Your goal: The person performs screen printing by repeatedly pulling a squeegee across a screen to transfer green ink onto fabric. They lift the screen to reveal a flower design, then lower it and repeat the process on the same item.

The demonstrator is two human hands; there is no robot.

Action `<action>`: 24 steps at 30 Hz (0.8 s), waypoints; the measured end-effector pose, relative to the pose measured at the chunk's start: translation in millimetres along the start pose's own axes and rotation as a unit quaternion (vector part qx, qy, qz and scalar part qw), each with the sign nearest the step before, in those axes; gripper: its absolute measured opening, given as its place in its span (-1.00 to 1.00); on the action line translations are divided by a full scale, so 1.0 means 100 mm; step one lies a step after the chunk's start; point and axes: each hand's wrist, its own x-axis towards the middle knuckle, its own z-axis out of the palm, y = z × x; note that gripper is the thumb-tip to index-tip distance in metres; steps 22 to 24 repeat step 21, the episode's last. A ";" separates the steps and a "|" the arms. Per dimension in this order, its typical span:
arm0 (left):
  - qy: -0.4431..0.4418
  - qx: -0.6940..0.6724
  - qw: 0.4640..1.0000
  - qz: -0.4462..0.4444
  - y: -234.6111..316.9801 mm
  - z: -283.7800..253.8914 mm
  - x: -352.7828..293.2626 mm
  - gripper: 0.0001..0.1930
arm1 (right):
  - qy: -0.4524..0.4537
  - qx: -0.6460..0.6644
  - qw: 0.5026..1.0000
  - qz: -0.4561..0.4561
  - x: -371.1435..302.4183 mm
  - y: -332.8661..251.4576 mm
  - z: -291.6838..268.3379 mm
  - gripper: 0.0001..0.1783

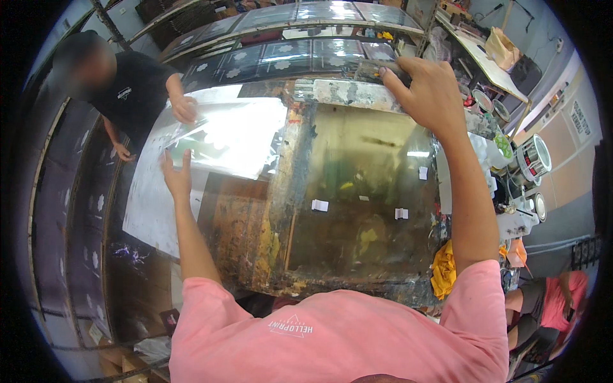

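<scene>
A clear, shiny plastic sheet [246,137] lies over white paper [150,204] on the left of the worktable. At the sheet's near left edge is my left hand [177,175], fingers spread; whether it touches the sheet is hard to tell. A co-worker's hand is at the sheet's far left part. My right hand [429,92] is raised at the far right, closed around a greyish, ink-stained bar [378,70], partly hidden by the fingers. Between my arms lies a printing screen [364,172] with a translucent yellow-green mesh and a stained frame; a few small white pieces sit on it.
A co-worker in black [128,83] stands at the left. Racks with dark printed sheets [281,57] stand behind and to the left. Along the right are a yellow cloth [443,270], plastic jugs [516,223] and paint cans [533,156]. Another person sits at the lower right.
</scene>
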 end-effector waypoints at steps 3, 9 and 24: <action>0.141 0.093 0.985 0.017 0.30 -0.03 -0.26 -0.22 | -0.017 -0.005 1.000 0.005 -0.04 -0.01 -0.01 -0.49; -0.046 0.074 0.916 0.392 0.75 -0.13 -0.70 -0.41 | 0.016 -0.005 1.000 -0.015 -0.10 -0.01 0.05 -0.47; -0.310 0.189 0.894 0.261 0.83 0.28 -0.83 -0.43 | 0.008 -0.002 1.000 -0.005 -0.03 0.00 0.03 -0.46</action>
